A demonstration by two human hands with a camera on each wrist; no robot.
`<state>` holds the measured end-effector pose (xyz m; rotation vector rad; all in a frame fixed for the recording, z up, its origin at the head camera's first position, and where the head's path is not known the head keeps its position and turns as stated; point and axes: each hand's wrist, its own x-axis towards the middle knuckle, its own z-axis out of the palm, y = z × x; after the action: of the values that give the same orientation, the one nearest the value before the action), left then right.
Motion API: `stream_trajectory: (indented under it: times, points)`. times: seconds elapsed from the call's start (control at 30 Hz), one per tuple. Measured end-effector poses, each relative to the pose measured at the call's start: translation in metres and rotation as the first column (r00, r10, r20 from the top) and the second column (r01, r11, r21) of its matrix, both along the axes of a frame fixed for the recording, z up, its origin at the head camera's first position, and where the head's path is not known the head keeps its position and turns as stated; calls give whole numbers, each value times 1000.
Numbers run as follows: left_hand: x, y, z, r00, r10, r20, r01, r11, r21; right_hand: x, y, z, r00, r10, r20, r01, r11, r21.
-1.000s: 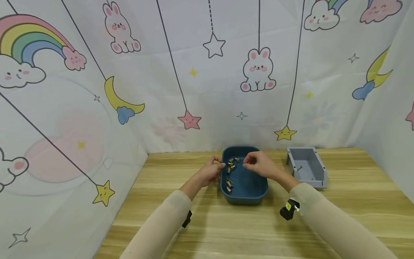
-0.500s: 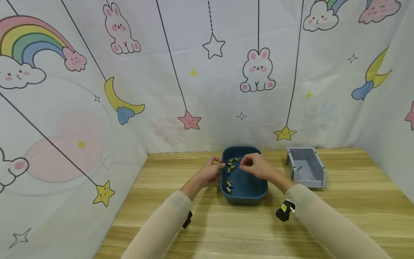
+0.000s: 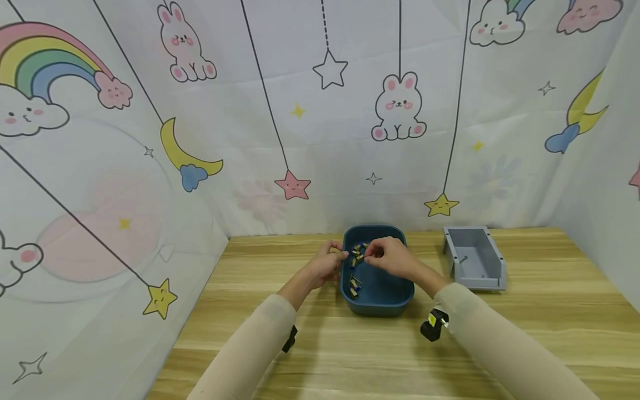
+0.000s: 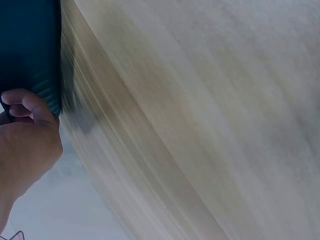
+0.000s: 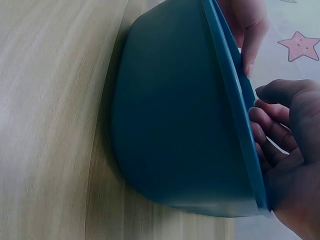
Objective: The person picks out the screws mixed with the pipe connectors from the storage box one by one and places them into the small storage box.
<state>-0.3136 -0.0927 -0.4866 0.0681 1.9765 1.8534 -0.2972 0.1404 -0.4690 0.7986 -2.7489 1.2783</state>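
Note:
A dark blue plastic basin [image 3: 382, 289] stands on the table, with several small brass fittings [image 3: 354, 262] with blue ends along its left side. A thin screw-like piece [image 3: 356, 279] lies among the nearer ones. My left hand [image 3: 326, 265] grips the basin's left rim, its thumb over the edge; in the left wrist view its fingers curl at the rim. Over the basin, my right hand [image 3: 392, 258] has its fingertips right beside the farther fittings. Its fingers are loosely bent, also in the right wrist view [image 5: 295, 130], and no held thing shows; the rim partly hides the fingertips.
To the right of the basin stands a grey open-front parts bin [image 3: 492, 283] with a screw [image 3: 463, 259] and another tiny piece inside. Wood-grain table [image 3: 350, 355] surrounds both. A printed white cloth [image 3: 330, 139] hangs behind and at the sides.
My right hand has moved left across the basin, up to the brass fittings. The left hand stays at the rim, and basin and bin have not moved.

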Motion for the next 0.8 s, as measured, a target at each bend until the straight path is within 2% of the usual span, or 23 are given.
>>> stream_trajectory:
  times: [0.57, 0.8]
  points:
    - [1, 0, 0, 1000, 4, 14, -4, 1000, 0, 1, -10, -7, 1000, 28, 5, -28, 999, 31]
    - [0, -2, 1, 1000, -12, -10, 12, 1000, -10, 2, -13, -8, 1000, 23, -2, -23, 999, 35]
